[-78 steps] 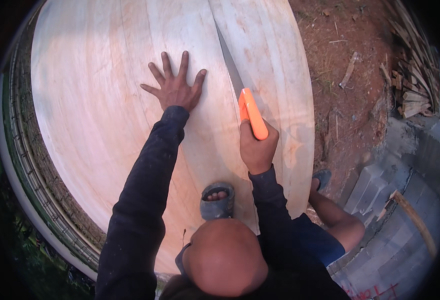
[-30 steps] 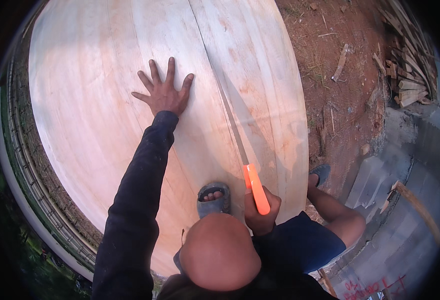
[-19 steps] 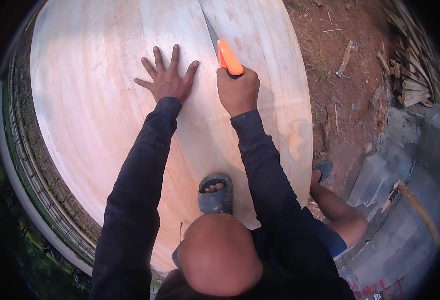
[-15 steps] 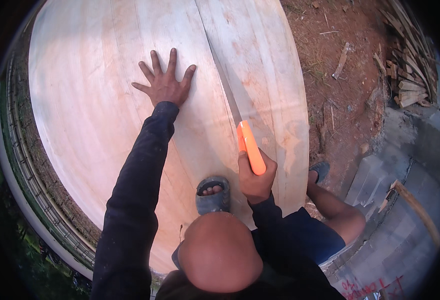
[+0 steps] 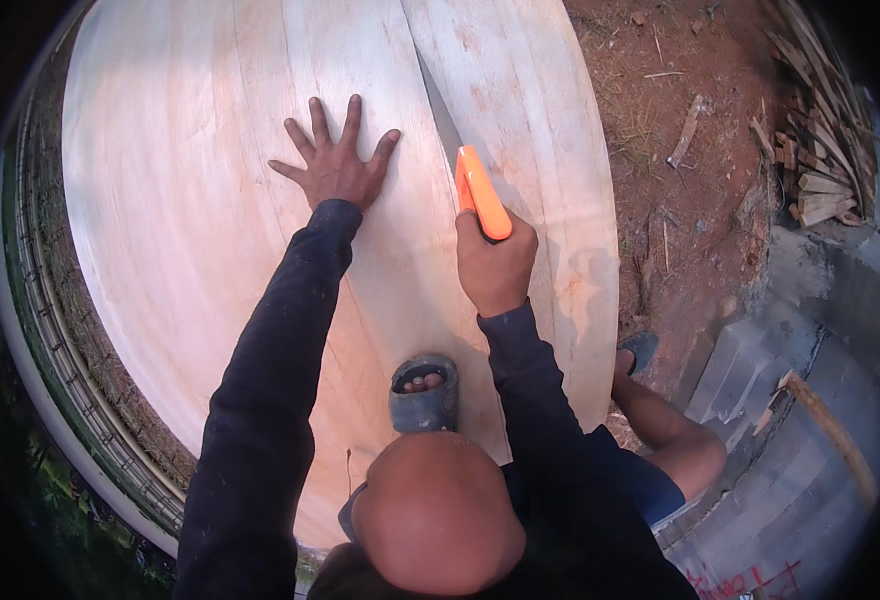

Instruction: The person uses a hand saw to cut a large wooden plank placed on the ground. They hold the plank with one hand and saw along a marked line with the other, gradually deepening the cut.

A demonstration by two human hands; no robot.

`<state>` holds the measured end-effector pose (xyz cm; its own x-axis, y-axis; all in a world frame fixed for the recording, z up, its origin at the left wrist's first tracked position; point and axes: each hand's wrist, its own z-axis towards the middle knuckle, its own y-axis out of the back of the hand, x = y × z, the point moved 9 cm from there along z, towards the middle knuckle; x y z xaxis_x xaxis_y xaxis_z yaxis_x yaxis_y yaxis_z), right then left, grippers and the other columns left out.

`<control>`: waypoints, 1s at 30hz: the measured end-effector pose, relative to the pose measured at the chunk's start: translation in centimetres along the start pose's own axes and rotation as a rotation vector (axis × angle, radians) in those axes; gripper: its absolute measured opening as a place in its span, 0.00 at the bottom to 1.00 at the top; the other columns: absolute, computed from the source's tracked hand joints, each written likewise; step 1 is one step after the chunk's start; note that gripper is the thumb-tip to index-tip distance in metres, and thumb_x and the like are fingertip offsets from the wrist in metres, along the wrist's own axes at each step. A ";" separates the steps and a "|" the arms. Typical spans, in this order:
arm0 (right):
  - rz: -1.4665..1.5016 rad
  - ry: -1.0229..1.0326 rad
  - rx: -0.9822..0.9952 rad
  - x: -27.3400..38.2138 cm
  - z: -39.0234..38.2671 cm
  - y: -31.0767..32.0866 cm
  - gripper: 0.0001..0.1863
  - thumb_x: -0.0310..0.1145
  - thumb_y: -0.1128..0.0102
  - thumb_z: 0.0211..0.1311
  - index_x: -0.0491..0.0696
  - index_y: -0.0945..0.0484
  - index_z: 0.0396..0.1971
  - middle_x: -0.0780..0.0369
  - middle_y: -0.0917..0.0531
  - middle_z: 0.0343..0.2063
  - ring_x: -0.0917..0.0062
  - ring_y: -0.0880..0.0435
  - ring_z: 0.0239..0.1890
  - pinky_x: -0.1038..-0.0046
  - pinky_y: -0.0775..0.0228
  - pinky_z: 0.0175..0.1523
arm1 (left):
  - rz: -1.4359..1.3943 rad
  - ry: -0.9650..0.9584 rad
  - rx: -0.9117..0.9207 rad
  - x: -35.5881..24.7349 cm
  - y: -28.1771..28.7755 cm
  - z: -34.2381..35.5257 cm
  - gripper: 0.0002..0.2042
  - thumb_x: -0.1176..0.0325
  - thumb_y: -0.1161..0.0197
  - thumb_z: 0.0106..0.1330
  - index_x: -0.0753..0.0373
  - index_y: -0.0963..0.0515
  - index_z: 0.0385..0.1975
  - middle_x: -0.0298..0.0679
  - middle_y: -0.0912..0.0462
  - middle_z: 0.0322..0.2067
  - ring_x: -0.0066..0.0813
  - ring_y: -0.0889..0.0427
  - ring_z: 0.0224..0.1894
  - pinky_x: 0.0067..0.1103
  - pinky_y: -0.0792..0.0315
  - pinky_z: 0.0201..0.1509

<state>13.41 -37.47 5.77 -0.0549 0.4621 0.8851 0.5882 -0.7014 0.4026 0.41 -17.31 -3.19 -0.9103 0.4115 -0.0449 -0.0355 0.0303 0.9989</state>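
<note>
My left hand lies flat with fingers spread on a large pale plywood sheet, left of a long straight cut line. My right hand is closed round the orange handle of a handsaw. Its grey blade lies along the cut, pointing away from me, with the lower part of the blade hidden in or under the board. A sandaled foot of mine rests on the sheet between my forearms.
At the right are reddish dirt with wood scraps, a pile of rough timber, grey concrete blocks and a leaning wooden pole. My other foot is beside the sheet's right edge. A pale curved strip and greenery border the left.
My right hand and the saw have slid back and forth along the cut, and are now farther forward than half a second ago. My left hand stays spread on the board.
</note>
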 end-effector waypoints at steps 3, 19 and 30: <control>0.019 -0.160 0.065 -1.5 -11.2 6.7 0.05 0.21 0.38 0.57 0.37 0.22 0.24 0.60 0.23 0.15 0.84 0.25 0.20 0.76 0.31 0.27 | -0.009 -0.005 0.013 0.2 -0.4 -0.7 0.40 0.23 0.58 0.63 0.32 0.44 0.74 0.42 0.56 0.78 0.61 0.65 0.78 0.75 0.68 0.65; 0.011 -0.053 0.009 -0.5 -6.4 3.4 0.09 0.23 0.37 0.57 0.38 0.26 0.21 0.55 0.27 0.12 0.80 0.29 0.15 0.72 0.35 0.24 | -0.024 -0.011 -0.024 0.5 0.0 -0.1 0.40 0.22 0.58 0.62 0.31 0.43 0.74 0.42 0.56 0.78 0.61 0.65 0.78 0.74 0.70 0.66; -0.044 0.002 -0.021 0.9 4.2 -1.6 0.13 0.27 0.40 0.55 0.38 0.32 0.17 0.53 0.31 0.10 0.69 0.37 0.14 0.65 0.39 0.25 | -0.027 -0.028 -0.035 -1.5 0.6 0.9 0.41 0.22 0.56 0.61 0.32 0.42 0.73 0.42 0.54 0.77 0.62 0.65 0.78 0.75 0.69 0.65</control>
<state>15.86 -33.67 4.93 -0.0818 0.4913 0.8671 0.5680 -0.6920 0.4456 2.10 -17.05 -2.57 -0.8968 0.4366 -0.0717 -0.0749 0.0098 0.9971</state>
